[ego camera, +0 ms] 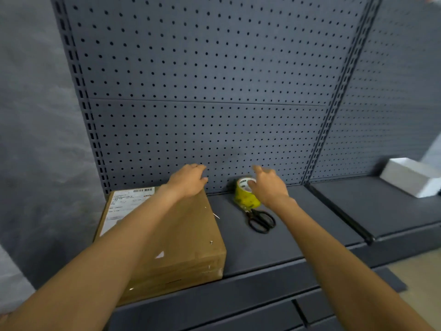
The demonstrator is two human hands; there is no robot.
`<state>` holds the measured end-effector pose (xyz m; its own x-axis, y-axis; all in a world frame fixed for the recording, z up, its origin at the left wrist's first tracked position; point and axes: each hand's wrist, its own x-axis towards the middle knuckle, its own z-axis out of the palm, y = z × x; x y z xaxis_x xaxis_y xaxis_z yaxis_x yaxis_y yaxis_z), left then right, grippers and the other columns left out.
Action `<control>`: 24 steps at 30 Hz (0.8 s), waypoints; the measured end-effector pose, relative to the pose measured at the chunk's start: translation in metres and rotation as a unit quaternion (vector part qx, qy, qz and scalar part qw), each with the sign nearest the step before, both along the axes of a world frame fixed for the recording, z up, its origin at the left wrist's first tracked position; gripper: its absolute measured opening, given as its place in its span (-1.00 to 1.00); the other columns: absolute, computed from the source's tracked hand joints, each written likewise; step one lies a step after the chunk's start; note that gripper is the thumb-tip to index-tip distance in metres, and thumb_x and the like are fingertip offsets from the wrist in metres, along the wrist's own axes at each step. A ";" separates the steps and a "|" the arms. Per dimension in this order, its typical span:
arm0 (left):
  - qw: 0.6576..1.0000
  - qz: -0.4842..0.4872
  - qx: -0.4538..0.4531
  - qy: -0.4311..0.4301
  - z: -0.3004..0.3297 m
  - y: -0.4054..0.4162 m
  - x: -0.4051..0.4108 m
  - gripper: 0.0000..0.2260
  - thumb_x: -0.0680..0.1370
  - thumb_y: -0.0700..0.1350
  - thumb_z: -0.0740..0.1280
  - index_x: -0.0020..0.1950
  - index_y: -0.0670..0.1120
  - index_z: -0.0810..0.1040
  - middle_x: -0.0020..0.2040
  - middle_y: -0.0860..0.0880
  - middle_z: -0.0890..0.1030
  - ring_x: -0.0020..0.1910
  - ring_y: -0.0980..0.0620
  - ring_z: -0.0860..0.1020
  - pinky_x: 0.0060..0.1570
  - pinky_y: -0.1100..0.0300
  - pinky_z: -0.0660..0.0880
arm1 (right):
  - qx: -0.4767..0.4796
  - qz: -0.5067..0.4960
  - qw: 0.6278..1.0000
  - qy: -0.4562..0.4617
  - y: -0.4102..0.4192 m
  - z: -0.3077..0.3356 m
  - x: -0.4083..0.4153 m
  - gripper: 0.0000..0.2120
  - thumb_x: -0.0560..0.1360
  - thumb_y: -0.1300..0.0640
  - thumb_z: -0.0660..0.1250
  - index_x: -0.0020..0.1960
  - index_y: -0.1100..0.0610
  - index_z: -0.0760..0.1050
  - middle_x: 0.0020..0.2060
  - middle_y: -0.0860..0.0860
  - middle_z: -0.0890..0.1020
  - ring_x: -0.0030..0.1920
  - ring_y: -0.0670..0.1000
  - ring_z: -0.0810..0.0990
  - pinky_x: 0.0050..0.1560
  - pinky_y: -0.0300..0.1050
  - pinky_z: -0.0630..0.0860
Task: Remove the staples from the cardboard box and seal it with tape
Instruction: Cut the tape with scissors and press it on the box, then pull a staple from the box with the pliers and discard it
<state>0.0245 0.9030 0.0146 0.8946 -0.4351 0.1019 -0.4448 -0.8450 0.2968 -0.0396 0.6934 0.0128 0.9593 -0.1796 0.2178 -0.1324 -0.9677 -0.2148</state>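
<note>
A dark shelf point(274, 244) ran across the view, its front edge nearest the person, with bare surface open between the box and the scissors and more to the right of them. The cardboard box point(181, 240) sat at the shelf's left end, its near face flush with or slightly over the front edge, its long axis running from the front edge back toward the pegboard. A white label point(124, 206) lay on its top left part, and small staples point(211, 242) showed near its right edge. To the right, black scissors point(261, 220) lay flat, handles toward the person, blades pointing back at the yellow tape roll point(245, 194), which stood just beyond them near the back. The left hand point(188, 180) rested at the box's far right corner, fingers loosely bent over the edge. The right hand point(268, 185) hovered at the tape roll with fingers spread, gripping nothing. The pegboard point(207, 80) rose behind. A white box point(410, 175) sat far right on the next shelf.
</note>
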 end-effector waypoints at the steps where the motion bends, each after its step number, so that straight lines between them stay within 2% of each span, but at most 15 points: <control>1: 1.000 -0.012 0.007 -0.023 0.005 -0.014 -0.003 -0.57 0.65 -0.04 0.13 0.50 -0.09 0.23 0.46 -0.08 0.31 0.44 -0.09 0.25 0.31 -0.04 0.33 | -0.045 -0.021 0.999 -0.009 -0.013 0.003 -0.008 -0.61 0.61 0.14 0.15 0.40 0.23 0.27 0.28 0.20 0.46 0.29 0.21 0.38 0.18 0.04 0.39; 3: 0.997 -0.042 0.032 -0.060 0.009 -0.047 -0.013 -0.60 0.64 -0.05 0.15 0.46 -0.11 0.28 0.42 -0.08 0.36 0.40 -0.09 0.30 0.23 -0.03 0.38 | -0.113 -0.052 0.992 -0.020 -0.037 0.007 -0.028 -0.58 0.60 0.20 0.14 0.43 0.24 0.23 0.36 0.17 0.39 0.39 0.18 0.29 0.35 0.01 0.28; 5: 0.992 -0.077 0.061 -0.085 0.009 -0.081 -0.024 -0.64 0.63 -0.07 0.16 0.41 -0.14 0.33 0.37 -0.11 0.40 0.35 -0.11 0.34 0.19 -0.01 0.40 | -0.155 -0.071 0.985 -0.021 -0.061 0.012 -0.048 -0.57 0.59 0.23 0.13 0.45 0.24 0.22 0.37 0.16 0.37 0.41 0.17 0.27 0.41 0.01 0.24; 12: 0.970 -0.167 0.081 -0.155 0.029 -0.185 -0.063 -0.71 0.62 -0.13 0.15 0.32 -0.19 0.38 0.26 -0.15 0.46 0.25 -0.13 0.41 0.09 0.03 0.43 | -0.159 -0.146 0.976 -0.033 -0.147 0.034 -0.116 -0.68 0.56 0.23 0.17 0.30 0.22 0.35 0.25 0.15 0.44 0.27 0.18 0.37 0.19 -0.01 0.36; 17: 0.961 -0.208 0.081 -0.165 0.036 -0.256 -0.092 -0.79 0.59 -0.17 0.17 0.21 -0.18 0.42 0.18 -0.14 0.49 0.16 -0.12 0.44 0.01 0.05 0.43 | -0.159 -0.181 0.970 -0.039 -0.205 0.034 -0.161 -0.72 0.54 0.25 0.14 0.24 0.23 0.38 0.20 0.15 0.47 0.22 0.17 0.41 0.13 -0.02 0.37; 22: 0.953 -0.242 0.078 -0.165 0.040 -0.350 -0.132 -0.82 0.59 -0.18 0.16 0.16 -0.20 0.41 0.14 -0.15 0.49 0.13 -0.13 0.45 -0.07 0.05 0.39 | -0.177 -0.212 0.960 -0.043 -0.278 0.045 -0.210 -0.79 0.53 0.24 0.16 0.14 0.24 0.41 0.11 0.15 0.50 0.13 0.17 0.46 -0.03 -0.04 0.39; 24: 0.947 -0.261 0.076 -0.169 0.043 -0.390 -0.149 -0.82 0.60 -0.17 0.15 0.15 -0.20 0.41 0.14 -0.17 0.50 0.12 -0.15 0.45 -0.06 0.03 0.40 | -0.186 -0.227 0.955 -0.048 -0.313 0.053 -0.231 -0.79 0.53 0.23 0.16 0.15 0.24 0.41 0.12 0.15 0.50 0.14 0.17 0.45 -0.01 -0.05 0.40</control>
<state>-0.1247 0.5125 0.0580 0.4814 -0.8417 0.2446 -0.8616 -0.5056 -0.0441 -0.2707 0.3805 0.0654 0.7737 -0.4645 0.4308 -0.5526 -0.8273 0.1006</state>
